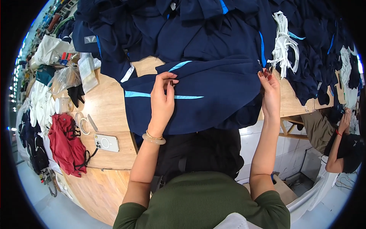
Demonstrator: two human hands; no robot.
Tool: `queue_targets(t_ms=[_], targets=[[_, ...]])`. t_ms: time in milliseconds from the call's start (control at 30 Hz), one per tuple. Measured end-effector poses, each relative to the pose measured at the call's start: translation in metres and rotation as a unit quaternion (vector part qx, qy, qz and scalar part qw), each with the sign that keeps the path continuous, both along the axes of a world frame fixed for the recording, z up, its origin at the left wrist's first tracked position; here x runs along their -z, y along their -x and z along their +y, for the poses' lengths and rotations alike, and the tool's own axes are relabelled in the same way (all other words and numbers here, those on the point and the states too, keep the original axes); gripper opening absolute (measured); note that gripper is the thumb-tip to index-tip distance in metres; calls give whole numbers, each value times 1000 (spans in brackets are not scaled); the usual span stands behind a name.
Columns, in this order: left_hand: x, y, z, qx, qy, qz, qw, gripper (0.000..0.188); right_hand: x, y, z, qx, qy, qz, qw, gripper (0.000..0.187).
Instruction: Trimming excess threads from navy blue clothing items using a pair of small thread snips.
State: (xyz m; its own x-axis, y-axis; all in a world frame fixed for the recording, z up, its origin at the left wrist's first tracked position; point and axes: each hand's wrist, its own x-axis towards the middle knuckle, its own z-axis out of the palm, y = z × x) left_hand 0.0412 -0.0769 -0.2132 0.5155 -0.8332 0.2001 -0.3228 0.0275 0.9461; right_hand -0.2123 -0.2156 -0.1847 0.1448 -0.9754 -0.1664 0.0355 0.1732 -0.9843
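Garment (pixel 225 93) — navy, light-blue streaked

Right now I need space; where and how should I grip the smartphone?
Probably by its long edges near the right end, coming from the right: the smartphone lies flat, back up, its camera end leftward, with the red cloth bundle beyond.

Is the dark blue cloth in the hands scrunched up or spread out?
Mostly spread out: the cloth shows a broad, fairly smooth face between left hand and right hand. Whether it's folded underneath, I cannot tell.
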Motion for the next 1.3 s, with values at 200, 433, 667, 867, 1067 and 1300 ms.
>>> queue_targets(t_ms=[200,433,667,867,1067,1300], targets=[[-10,16,-7,28,36,-129,991,14,8,9,-2,13,-19,9,1000,7],[-8,36,-49,64,103,-180,976,16,9,7,-2,15,-6,17,1000,7],[5,26,-66,41,126,-249,959,9,2,4,-1,2,-8,30,1000,12],[-19,21,-55,21,78,-75,994,2,-39,-9,6,23,266,135,954,19],[-35,19,-51,11,67,-108,992,4,-80,-52,9,-152,457,320,816,18],[-39,21,-47,-14,88,-113,990,3,-79,-93,10,-212,495,390,747,15]])
